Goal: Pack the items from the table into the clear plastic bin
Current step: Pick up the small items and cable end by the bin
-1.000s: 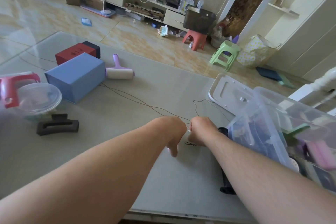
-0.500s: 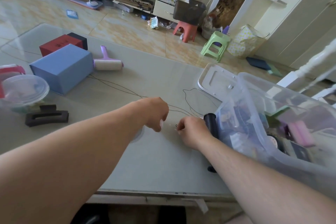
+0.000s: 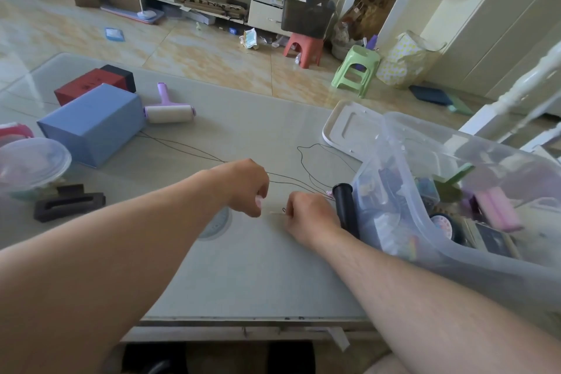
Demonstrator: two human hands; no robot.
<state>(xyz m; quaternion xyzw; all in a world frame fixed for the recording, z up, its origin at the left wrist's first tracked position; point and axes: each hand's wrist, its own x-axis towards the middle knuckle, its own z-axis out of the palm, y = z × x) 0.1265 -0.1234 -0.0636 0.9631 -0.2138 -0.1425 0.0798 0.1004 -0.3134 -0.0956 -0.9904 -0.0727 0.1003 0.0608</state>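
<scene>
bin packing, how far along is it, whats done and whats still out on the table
Partly done. The clear bin already holds a jumble of small items, and its lid lies off beside it. In hand: both the left hand and right hand work a thin dark cord. Left: blue box, red box, lint roller, hair clip, lidded bowl, black tube.

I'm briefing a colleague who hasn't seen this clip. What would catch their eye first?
Both hands, the left hand and right hand, meet at mid-table, fingers curled around a thin dark thread trailing leftward. At right stands the clear plastic bin, already crowded. At left wait a blue box and lint roller.
</scene>
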